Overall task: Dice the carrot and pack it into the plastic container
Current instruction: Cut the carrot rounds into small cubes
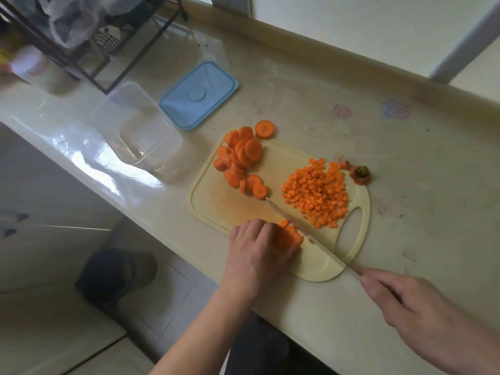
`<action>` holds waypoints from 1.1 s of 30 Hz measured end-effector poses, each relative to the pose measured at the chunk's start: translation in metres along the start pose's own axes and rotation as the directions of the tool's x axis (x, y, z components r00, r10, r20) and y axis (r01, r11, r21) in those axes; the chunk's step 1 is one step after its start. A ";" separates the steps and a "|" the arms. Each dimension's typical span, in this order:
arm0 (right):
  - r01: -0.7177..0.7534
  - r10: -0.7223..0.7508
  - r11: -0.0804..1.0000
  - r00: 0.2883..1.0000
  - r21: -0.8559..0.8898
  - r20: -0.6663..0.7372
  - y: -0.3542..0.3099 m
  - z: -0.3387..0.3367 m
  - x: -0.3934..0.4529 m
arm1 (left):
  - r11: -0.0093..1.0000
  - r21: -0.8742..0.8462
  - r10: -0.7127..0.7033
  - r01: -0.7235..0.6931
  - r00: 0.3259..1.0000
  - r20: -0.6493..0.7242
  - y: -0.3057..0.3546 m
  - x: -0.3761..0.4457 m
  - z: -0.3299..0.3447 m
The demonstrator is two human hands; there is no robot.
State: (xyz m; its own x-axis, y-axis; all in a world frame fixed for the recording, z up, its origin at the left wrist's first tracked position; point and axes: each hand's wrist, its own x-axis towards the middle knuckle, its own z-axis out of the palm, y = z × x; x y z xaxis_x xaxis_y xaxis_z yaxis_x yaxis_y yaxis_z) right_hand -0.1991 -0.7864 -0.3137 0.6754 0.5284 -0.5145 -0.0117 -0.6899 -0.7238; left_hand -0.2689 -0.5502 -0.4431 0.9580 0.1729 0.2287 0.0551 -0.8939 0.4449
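On the counter (297, 98), the empty container (136, 125) waits beside the cutting board (216, 201), dicing midway: rounds (240, 155) uncut, cubes (316, 193) piled. Left hand (257, 250) curls over a carrot stack (289, 235); right hand (422, 307) grips the knife (311, 236). Next, probably, cutting down clear of fingertips.

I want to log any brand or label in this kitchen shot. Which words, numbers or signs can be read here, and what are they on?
No text can be read anywhere in this view.
Blue plastic lid: a moulded circle at its middle, no lettering legible.
Clear plastic container: no label visible.
Pale yellow cutting board: no print visible.
Beige countertop: faint pink and blue smudges, too blurred to read.
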 end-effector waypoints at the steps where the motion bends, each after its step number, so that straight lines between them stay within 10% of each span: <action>1: -0.014 0.014 1.000 1.000 0.026 -0.003 -0.001 0.000 -0.001 | 1.000 0.007 0.004 -0.004 1.000 -0.003 0.000 0.002 -0.001; 6: -0.072 0.073 0.996 0.997 0.043 -0.014 -0.006 -0.003 -0.005 | 0.997 0.035 0.072 -0.072 0.997 0.020 -0.004 0.010 -0.013; 13: -0.158 0.157 0.987 0.987 0.027 0.022 0.000 -0.005 -0.009 | 0.853 -0.138 0.517 -0.502 0.850 0.104 -0.020 0.021 -0.008; 25: -0.153 0.153 0.987 0.988 0.048 0.001 -0.003 -0.010 -0.006 | 0.973 -0.159 0.148 -0.166 0.981 -0.123 0.019 0.007 0.012; 33: -0.142 0.139 0.989 0.987 0.032 0.075 0.005 -0.015 -0.005 | 0.945 -0.139 0.292 -0.295 0.955 -0.041 0.006 0.009 0.005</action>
State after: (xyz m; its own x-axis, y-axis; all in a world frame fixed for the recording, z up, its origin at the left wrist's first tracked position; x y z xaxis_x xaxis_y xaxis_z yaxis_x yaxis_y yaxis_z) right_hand -0.1916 -0.7997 -0.3081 0.6101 0.4630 -0.6430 -0.1306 -0.7417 -0.6579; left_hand -0.2588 -0.5563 -0.4432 0.9198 -0.0789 0.3844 -0.2699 -0.8382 0.4738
